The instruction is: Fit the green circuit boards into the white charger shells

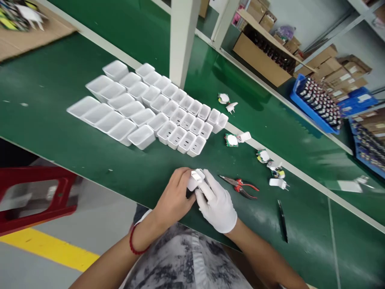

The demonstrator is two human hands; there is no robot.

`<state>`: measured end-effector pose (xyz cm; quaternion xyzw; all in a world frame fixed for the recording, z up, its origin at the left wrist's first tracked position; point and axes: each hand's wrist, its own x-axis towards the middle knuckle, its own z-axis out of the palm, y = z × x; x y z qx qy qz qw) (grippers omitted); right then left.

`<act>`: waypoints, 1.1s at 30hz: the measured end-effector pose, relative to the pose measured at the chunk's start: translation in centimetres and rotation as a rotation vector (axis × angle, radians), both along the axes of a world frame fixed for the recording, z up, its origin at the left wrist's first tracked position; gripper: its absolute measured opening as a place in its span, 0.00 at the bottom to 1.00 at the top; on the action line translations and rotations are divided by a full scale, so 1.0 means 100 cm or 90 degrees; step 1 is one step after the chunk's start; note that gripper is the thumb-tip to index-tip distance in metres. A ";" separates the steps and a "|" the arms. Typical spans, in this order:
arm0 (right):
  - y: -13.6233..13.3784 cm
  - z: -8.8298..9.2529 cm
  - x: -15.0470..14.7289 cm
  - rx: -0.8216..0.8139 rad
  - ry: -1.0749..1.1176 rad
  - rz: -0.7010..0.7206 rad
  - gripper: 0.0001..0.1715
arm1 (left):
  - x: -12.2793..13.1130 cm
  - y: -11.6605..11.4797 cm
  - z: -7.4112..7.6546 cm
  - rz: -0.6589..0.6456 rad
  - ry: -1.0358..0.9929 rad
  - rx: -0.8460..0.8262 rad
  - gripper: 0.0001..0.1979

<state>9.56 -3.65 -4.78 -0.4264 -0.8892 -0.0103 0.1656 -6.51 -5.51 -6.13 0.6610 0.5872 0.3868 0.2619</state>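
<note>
Lettering, numbers, brands: none legible to us. On the brown cartons [327, 66] at upper right we list pale labels [346, 76], too small to read; on the blue bin [350, 106] near them, a white label [364, 97], likewise unreadable.

A small, boxy white plastic piece [194, 181] sits tilted between both hands [218, 202], above the bench's [132, 176] near side, partly hidden by fingers [181, 175].
</note>
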 end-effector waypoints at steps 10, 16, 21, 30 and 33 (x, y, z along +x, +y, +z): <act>0.014 -0.003 -0.003 0.093 0.004 0.105 0.25 | -0.046 -0.026 0.032 0.049 -0.051 -0.003 0.25; 0.005 -0.002 -0.018 0.018 0.013 0.096 0.33 | -0.073 -0.043 0.032 0.190 -0.077 -0.001 0.16; 0.006 -0.002 -0.029 -0.054 0.042 0.011 0.28 | -0.070 -0.040 0.026 0.168 -0.085 -0.022 0.15; 0.011 -0.009 -0.019 -0.034 0.043 0.050 0.28 | -0.045 -0.011 0.019 0.029 -0.118 -0.099 0.23; 0.014 -0.008 -0.018 -0.037 0.028 0.076 0.27 | -0.042 -0.004 0.019 0.019 -0.128 -0.086 0.16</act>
